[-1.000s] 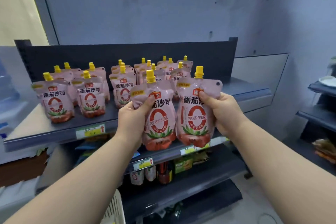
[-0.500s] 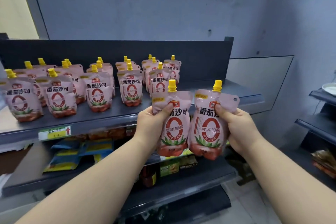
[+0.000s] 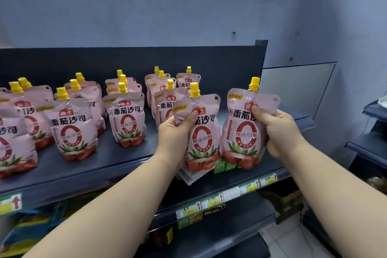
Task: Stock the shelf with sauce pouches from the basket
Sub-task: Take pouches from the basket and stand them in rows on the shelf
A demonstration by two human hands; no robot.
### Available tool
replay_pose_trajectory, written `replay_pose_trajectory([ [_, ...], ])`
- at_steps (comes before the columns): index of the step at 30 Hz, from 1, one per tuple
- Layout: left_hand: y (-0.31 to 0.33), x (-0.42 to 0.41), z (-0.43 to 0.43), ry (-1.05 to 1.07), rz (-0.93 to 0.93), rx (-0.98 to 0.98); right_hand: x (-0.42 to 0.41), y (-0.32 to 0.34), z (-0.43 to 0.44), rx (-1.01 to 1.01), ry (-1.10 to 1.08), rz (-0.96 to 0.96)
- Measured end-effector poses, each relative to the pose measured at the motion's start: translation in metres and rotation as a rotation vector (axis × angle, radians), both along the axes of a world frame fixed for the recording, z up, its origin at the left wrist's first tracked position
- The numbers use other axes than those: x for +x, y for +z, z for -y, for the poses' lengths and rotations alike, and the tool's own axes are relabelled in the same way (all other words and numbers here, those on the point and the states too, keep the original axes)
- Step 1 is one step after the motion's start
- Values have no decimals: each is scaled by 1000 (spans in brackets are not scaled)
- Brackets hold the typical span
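My left hand (image 3: 174,138) grips a pink sauce pouch (image 3: 202,132) with a yellow cap, thumb across its front; the edge of another pouch shows behind it at the bottom. My right hand (image 3: 278,132) grips a second pink pouch (image 3: 243,130) by its right side. Both pouches are upright, side by side, over the front right part of the dark top shelf (image 3: 117,159). Several matching pouches (image 3: 129,117) stand in rows on that shelf to the left and behind. The basket is out of view.
The shelf's dark back panel (image 3: 230,65) rises behind the rows. Bare shelf surface lies right of the standing pouches. Lower shelves (image 3: 209,234) hold other packets, with price tags (image 3: 211,201) on their front rails. Another dark rack (image 3: 370,144) stands at the far right.
Both hands have carried their pouches up and forward, from in front of the lower shelves to the right end of the top shelf. The view has moved closer to the shelf.
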State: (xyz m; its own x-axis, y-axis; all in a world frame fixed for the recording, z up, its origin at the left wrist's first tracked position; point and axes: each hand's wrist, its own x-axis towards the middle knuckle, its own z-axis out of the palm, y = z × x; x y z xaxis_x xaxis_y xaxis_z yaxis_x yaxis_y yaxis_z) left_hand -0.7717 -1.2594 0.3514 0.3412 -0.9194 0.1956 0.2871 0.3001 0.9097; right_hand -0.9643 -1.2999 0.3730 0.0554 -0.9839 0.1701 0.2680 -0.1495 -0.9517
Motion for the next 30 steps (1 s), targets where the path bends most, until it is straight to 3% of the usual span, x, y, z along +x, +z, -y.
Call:
replay_pose_trajectory([
  [10, -1, -3, 71, -43, 49, 12, 1, 11, 113, -67, -55, 125],
  [20, 9, -27, 124, 87, 111, 8, 49, 4, 240, -64, 222, 52],
  [30, 8, -50, 168, 226, 102, 30, 105, -6, 310, -21, 514, -72],
])
